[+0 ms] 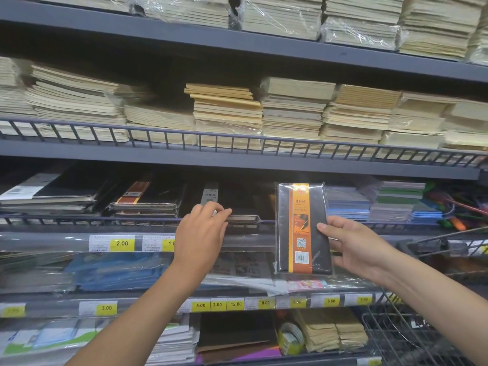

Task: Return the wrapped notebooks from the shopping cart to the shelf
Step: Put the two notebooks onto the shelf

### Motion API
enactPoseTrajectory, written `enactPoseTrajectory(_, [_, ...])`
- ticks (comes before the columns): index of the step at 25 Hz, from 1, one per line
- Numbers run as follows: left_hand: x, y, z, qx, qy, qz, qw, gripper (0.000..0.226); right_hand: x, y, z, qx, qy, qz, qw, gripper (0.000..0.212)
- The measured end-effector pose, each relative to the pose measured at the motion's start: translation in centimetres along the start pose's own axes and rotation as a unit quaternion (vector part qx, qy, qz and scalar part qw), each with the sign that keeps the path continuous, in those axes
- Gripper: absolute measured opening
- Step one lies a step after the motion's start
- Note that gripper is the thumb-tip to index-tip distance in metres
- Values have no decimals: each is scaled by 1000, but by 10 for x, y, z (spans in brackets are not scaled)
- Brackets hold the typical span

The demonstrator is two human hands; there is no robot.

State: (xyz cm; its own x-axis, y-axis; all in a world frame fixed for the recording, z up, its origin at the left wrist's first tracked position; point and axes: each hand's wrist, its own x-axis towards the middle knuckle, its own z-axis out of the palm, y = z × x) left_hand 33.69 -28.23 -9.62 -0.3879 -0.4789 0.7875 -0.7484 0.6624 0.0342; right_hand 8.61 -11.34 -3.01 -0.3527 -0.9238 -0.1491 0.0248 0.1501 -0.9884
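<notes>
1. Black under clear plastic wrap, the slim notebook with an orange band marked 48K [302, 228] stands upright in my right hand [353, 249]. My thumb presses its front near the right edge and my fingers curl round behind it.
2. I hold this wrapped notebook in the air just in front of the grey metal shelf's front edge [66, 232], to the right of my other hand.
3. My left hand [203, 228] reaches over the thin wire rail [79, 219] of that shelf. Its bent fingers touch the near end of a dark flat notebook [243, 219] lying there; I cannot tell whether they grip it.
4. Left of that hand, low piles of black notebooks [148, 204] lie flat behind the rail. To the right sit stacks of blue and grey notebooks [348, 204].
5. Yellow price labels [122, 243] run along the shelf's front strip, partly hidden by my left wrist.
6. One level up, tall stacks of cream paper notebooks [293, 112] fill the shelf.
7. At the lower right, beside my right forearm, stands the dark wire shopping cart [396, 336].
</notes>
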Motion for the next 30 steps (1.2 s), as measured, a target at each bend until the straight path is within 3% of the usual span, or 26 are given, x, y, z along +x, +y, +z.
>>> enactPoseTrajectory(9, [10,-2,20,27,-54,-4,998,26,0,2,0,-4,-3,-4,1000,25])
enactPoseTrajectory(11, [8,2,15,-32,-75,-15,997,33,2,2,-1,-7,0,-1,1000,26])
enactPoseTrajectory(13, [5,19,0,-168,-105,-25,980,35,5,0,-2,-6,2,4,1000,30])
enactPoseTrajectory(16, [-1,54,-23,-343,-160,-81,922,30,11,-6,-6,-3,6,4,1000,33])
enactPoseTrajectory(19, [-3,74,-30,-508,-266,-193,796,25,17,-11,-12,17,17,4,1000,28])
enactPoseTrajectory(22, [-2,81,-32,-572,-357,-240,699,20,24,-14,-13,18,35,10,999,18])
enactPoseTrajectory(27, [6,93,-26,-601,-351,-324,641,14,33,-12,-13,-11,50,19,998,39])
enactPoseTrajectory(30, [13,97,-20,-602,-342,-373,618,10,24,-9,-21,-201,55,-21,978,69])
